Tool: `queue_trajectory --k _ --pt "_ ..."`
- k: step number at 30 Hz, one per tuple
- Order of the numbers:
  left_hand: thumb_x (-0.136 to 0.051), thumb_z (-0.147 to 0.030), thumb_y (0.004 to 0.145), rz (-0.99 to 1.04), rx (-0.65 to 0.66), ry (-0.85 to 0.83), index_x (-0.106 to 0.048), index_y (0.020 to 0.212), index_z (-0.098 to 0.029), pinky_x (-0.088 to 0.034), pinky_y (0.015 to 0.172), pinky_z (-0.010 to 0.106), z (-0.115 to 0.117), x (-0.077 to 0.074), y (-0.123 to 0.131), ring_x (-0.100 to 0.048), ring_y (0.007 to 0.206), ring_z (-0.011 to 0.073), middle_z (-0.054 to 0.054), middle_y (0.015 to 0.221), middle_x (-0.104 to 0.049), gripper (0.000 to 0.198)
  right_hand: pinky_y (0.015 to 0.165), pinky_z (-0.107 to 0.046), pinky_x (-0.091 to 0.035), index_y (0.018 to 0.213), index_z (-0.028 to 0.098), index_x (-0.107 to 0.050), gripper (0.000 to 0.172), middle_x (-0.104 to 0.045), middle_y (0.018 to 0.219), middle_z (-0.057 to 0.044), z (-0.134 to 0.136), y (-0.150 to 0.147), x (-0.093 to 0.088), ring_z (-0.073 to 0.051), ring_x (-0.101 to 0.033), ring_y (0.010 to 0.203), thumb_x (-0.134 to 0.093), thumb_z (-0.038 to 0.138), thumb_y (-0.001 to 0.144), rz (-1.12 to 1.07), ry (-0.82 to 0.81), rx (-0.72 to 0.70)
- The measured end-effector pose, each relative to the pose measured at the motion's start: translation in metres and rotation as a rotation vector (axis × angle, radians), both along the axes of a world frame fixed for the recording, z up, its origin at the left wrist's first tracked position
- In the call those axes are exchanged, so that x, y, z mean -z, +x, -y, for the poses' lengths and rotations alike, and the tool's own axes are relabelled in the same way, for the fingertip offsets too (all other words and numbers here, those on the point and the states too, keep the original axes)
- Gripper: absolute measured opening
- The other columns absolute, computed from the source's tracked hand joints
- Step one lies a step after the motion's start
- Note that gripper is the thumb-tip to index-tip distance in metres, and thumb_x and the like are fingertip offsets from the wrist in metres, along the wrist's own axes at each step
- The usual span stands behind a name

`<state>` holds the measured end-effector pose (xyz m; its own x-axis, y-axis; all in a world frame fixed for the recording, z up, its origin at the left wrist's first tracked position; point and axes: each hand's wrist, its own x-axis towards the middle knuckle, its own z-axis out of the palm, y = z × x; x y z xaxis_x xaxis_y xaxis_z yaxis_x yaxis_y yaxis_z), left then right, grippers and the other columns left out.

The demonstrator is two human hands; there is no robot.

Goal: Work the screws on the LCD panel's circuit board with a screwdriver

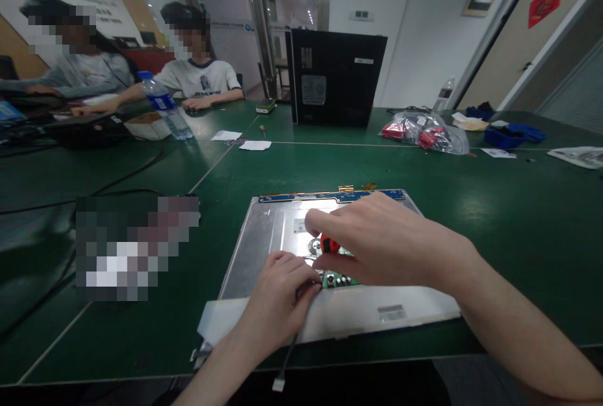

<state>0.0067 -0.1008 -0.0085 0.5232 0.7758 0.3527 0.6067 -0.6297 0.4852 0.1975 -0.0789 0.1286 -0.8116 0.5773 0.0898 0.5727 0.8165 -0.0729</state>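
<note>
A silver metal display panel point(273, 230) lies flat on the green table point(494, 217) in front of me, with a blue strip point(330, 195) along its far edge. My right hand point(377, 246) is closed around a small red-and-black tool point(328, 244), held upright over the panel's middle. My left hand point(277, 299) pinches a thin cable or small part beside a green circuit board point(336, 280) near the panel's front edge. A white cable point(285, 365) hangs off the table edge below that hand.
A black computer case point(334, 76) stands at the back. Beside it lie a bag of red parts point(424, 132), blue gloves point(511, 136) and paper slips point(254, 145). A water bottle point(164, 107) stands at the left, where two other people sit. Black cables point(117, 183) cross the left side.
</note>
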Motion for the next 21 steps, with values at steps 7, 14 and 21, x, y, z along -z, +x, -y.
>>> queue_trajectory --k 7,14,21 --pt "-0.055 -0.012 0.081 -0.008 0.001 -0.01 -0.06 0.077 -0.02 -0.036 0.076 0.035 0.0008 0.0002 -0.0004 -0.057 0.074 0.0185 0.0 0.073 -0.065 0.011 0.049 -0.026 -0.023 0.097 0.018 -0.048 0.014 -0.065 0.087 -0.003 -0.0005 0.0031 -0.0015 -0.013 -0.051 0.062 -0.052 0.025 0.085 -0.008 -0.017 -0.016" --pt "-0.054 -0.012 0.082 -0.005 0.002 -0.011 -0.062 0.081 -0.021 -0.036 0.078 0.035 -0.0009 0.0009 -0.0007 -0.058 0.08 0.0198 0.001 0.078 -0.067 0.012 0.05 -0.026 -0.022 0.096 0.019 -0.049 0.01 -0.065 0.079 -0.001 -0.0006 0.0006 0.0009 -0.012 -0.052 0.061 -0.047 0.027 0.09 -0.004 -0.007 -0.027" --pt "-0.054 -0.012 0.082 0.003 0.003 -0.014 -0.06 0.077 -0.02 -0.035 0.077 0.035 0.0006 0.0007 -0.0005 -0.057 0.077 0.0188 0.0 0.075 -0.065 0.011 0.049 -0.026 -0.023 0.095 0.018 -0.051 0.013 -0.066 0.085 -0.003 -0.0007 0.0028 -0.001 -0.013 -0.052 0.063 -0.052 0.026 0.086 -0.019 -0.021 -0.043"
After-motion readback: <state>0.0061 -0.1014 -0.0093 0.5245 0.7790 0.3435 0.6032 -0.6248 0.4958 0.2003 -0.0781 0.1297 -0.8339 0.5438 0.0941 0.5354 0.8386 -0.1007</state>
